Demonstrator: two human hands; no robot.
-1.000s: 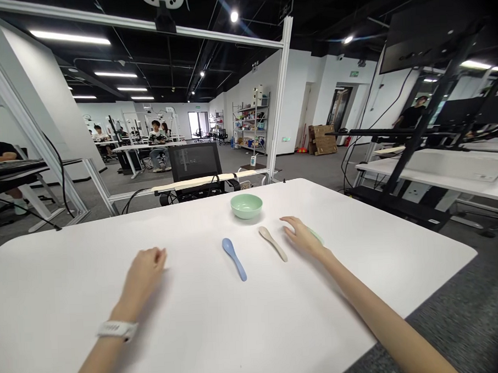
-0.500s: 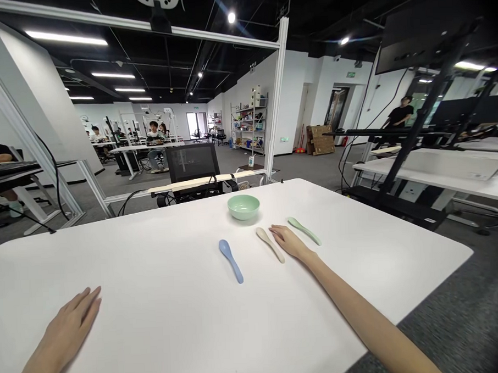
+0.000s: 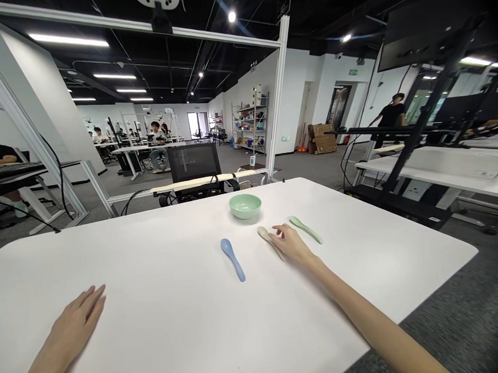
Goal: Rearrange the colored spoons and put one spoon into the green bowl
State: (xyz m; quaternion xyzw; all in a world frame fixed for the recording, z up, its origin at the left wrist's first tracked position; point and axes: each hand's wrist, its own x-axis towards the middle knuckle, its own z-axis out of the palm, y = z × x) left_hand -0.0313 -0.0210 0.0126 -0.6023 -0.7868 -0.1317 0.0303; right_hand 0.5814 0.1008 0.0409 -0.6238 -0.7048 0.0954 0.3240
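My right hand (image 3: 291,244) hovers at the beige spoon (image 3: 264,233), with thumb and fingers apart and curved. It covers part of the spoon's handle; I cannot tell whether the thumb touches it. Just right of this hand lies a light green spoon (image 3: 306,229). A blue spoon (image 3: 233,260) rests to the left, its bowl end pointing away from me. Beyond the spoons stands a pale green bowl (image 3: 245,207), upright. My left hand (image 3: 77,325) lies on the table at the lower left, fingers stretched out, holding nothing.
The white table (image 3: 168,316) has its far edge just behind the bowl. Past that edge are a metal frame (image 3: 278,97) and a black chair (image 3: 194,162). Several people sit at desks in the background, and a person (image 3: 392,114) stands at the right.
My right hand has lifted and shifted slightly over the beige spoon's handle, its fingers now curled and parted. The left hand stays put; the view has shifted a little.
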